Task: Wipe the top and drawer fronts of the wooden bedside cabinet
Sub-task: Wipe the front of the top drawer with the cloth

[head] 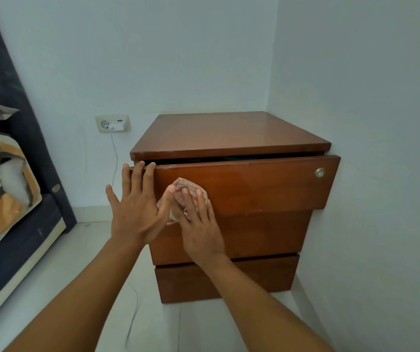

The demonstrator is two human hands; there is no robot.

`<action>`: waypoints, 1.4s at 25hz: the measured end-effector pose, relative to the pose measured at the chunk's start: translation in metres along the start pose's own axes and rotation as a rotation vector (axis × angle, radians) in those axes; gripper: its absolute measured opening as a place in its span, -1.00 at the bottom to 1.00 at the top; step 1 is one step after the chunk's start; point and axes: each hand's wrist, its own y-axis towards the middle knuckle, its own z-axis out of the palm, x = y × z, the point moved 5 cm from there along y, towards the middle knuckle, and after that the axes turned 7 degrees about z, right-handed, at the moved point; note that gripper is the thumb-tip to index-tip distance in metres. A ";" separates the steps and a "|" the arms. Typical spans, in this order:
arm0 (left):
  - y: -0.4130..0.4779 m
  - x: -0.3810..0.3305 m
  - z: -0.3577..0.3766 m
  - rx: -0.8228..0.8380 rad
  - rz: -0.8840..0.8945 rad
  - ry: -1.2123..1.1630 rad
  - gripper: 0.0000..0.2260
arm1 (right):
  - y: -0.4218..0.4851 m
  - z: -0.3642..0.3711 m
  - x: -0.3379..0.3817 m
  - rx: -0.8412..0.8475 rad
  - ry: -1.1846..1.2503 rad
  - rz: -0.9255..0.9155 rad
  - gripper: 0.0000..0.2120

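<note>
- R hand point(200, 229), nearest cam w/ L: fingers flat, pressing cloth point(191, 185) onto top drawer front point(267, 185), not gripping.
- L hand point(135, 214) released, straight fingertips on drawer's top edge, 9 o'clock of cloth.
- Cabinet point(229, 133) centre frame; top drawer ajar.
- Drawer inside dark, unreadable; cloth partly under fingers.
- Socket point(112, 124) at cabinet's 9 o'clock.

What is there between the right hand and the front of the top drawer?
A crumpled checked cloth lies there. The right hand presses it against the top drawer front. The head view shows this.
</note>
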 end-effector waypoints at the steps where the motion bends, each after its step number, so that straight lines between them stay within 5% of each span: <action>1: 0.001 0.000 0.000 -0.003 -0.002 0.000 -0.23 | 0.000 0.005 -0.007 -0.006 -0.028 0.018 -0.44; 11: -0.004 -0.007 0.005 -0.028 -0.025 -0.025 -0.29 | -0.073 -0.018 -0.182 -0.079 -0.166 0.392 -0.30; 19: 0.000 -0.004 0.006 -0.053 -0.026 -0.024 -0.27 | -0.082 -0.057 -0.241 -0.088 -0.060 0.736 -0.21; 28: 0.001 -0.002 0.002 -0.003 -0.023 -0.023 -0.27 | -0.066 -0.115 -0.222 -0.237 0.232 0.801 -0.30; 31: 0.001 -0.003 0.002 0.000 -0.024 -0.031 -0.27 | -0.035 -0.150 -0.204 -0.341 0.197 0.676 -0.30; 35: 0.001 -0.004 0.001 -0.006 -0.038 -0.044 -0.25 | 0.011 -0.158 -0.202 -0.153 0.038 0.493 -0.30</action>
